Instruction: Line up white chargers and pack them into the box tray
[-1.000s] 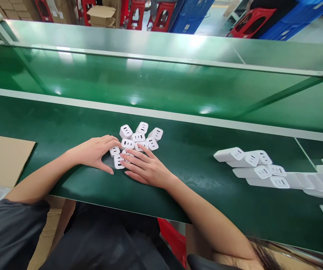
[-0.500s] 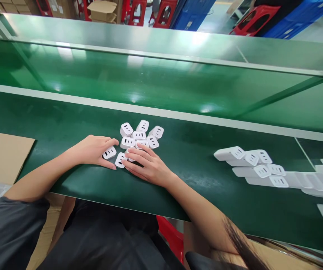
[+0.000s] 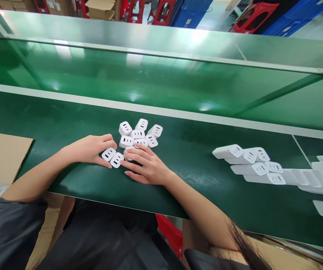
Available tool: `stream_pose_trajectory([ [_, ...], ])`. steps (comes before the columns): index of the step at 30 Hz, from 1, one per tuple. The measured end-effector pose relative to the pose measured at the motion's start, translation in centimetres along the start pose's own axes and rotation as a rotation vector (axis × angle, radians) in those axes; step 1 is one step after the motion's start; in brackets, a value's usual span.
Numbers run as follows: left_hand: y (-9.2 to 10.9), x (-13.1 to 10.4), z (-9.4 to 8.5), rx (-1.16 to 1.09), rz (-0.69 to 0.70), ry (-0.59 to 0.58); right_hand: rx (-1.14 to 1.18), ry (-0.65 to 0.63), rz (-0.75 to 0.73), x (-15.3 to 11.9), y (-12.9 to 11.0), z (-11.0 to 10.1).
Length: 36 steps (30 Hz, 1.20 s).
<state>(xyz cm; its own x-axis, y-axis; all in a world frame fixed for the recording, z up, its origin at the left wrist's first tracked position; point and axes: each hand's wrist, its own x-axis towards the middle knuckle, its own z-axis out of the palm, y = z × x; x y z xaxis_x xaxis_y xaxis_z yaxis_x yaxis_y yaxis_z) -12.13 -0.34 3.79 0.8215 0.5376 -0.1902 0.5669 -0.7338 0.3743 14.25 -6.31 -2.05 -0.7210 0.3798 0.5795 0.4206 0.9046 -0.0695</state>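
Several white charger blocks with dark port slots stand clustered on the green work surface [image 3: 200, 157]. My left hand [image 3: 93, 149] curls around the leftmost charger [image 3: 108, 154], thumb below it and fingers above. Against that one's lower right side stands another charger [image 3: 116, 160], touched by a fingertip of my right hand [image 3: 147, 165]. The right fingers are spread over the near side of the cluster and partly cover a charger [image 3: 128, 153] and the one behind it [image 3: 141, 142]. Farther back are more chargers, among them one at the cluster's right [image 3: 156, 130].
More white chargers [image 3: 260, 168] lie stacked at the right, with further white pieces [image 3: 313, 180] beyond. A brown cardboard sheet [image 3: 3, 155] lies at the left. A pale rail [image 3: 161, 115] runs behind the work surface; red stools [image 3: 163, 12] and blue crates [image 3: 191, 15] are farther back.
The charger at my right fingertips has moved left against the one in my left hand. My right fingers have shifted slightly left. The view has moved a little.
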Motion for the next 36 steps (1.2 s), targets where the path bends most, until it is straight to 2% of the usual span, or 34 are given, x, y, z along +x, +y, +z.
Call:
stream_pose_trajectory([
  [3,0.0,0.1,0.5,0.079,0.054,0.064,0.006,-0.016,0.001,0.0,0.1,-0.1],
  [7,0.2,0.4,1.4,0.167,0.207,0.191,0.01,0.005,0.03,-0.2,0.5,0.0],
  [10,0.1,0.8,2.2,0.151,0.28,0.178,0.005,0.045,0.042,-0.3,0.7,0.0],
  [12,0.0,1.0,2.4,0.073,0.252,0.154,0.006,0.058,0.04,-0.3,0.8,0.0],
  [15,0.0,1.2,2.2,-0.187,0.1,0.146,0.013,0.082,0.033,-0.3,0.7,0.0],
  [18,0.6,1.3,1.7,-0.588,-0.067,0.095,-0.008,0.152,0.038,-0.2,0.3,0.0],
  [21,1.4,1.5,1.9,-0.945,-0.14,0.029,-0.008,0.246,0.078,0.0,-0.3,0.1],
  [25,2.3,1.9,3.0,-1.237,-0.235,0.024,0.094,0.401,0.116,0.3,-1.4,0.3],
  [27,2.6,2.0,3.4,-1.313,-0.279,0.03,0.09,0.397,0.174,0.3,-1.8,0.3],
  [30,3.0,2.1,3.6,-1.319,-0.312,0.033,0.002,0.292,0.289,0.5,-2.4,0.4],
  [32,3.0,2.0,3.5,-1.279,-0.291,0.024,-0.035,0.269,0.329,0.8,-2.7,0.4],
  [36,1.9,1.8,2.5,-0.988,-0.137,0.001,-0.044,0.29,0.316,1.8,-3.2,-0.1],
])
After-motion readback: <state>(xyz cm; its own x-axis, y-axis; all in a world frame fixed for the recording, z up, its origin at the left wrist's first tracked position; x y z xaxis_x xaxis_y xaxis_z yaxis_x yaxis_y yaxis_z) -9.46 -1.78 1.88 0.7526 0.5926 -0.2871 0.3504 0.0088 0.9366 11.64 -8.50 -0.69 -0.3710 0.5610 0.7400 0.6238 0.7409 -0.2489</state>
